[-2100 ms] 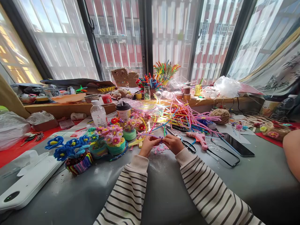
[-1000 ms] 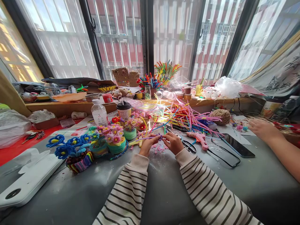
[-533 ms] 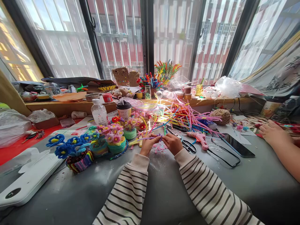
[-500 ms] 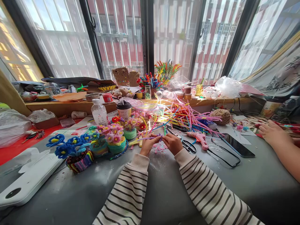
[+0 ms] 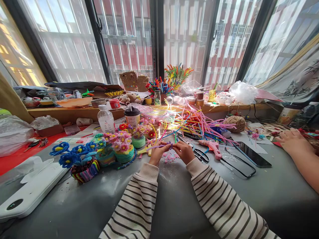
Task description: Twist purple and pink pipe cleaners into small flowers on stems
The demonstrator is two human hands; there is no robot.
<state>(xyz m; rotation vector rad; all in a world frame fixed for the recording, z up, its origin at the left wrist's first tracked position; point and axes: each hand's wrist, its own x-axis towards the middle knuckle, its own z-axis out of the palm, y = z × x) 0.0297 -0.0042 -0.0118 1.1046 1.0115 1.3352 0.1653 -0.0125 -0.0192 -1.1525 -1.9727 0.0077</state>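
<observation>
Between my two hands is a purple pipe cleaner [image 5: 170, 145], bent into small loops at one end, its straight tail sticking out to the left. My left hand [image 5: 158, 154] pinches it from the left side. From the right, the fingers of my right hand [image 5: 184, 152] close on the looped end. Pink and blue fuzz clippings [image 5: 170, 157] lie on the table just below. Scissors [image 5: 201, 155] with black handles rest beside my right hand. A pot of pink pipe-cleaner flowers [image 5: 122, 146] stands left of my left hand.
Farther right lie a pink glue gun [image 5: 216, 150] with a black cable and a dark phone [image 5: 253, 154]. Another person's hand [image 5: 294, 142] rests at the right edge. Loose pipe cleaners [image 5: 199, 124], a twine ball [image 5: 235, 123], a bottle [image 5: 105, 119] and a cup [image 5: 132, 116] stand behind.
My hands stay almost in place, still working at the purple pipe cleaner. The other person's hand at the right has shifted slightly.
</observation>
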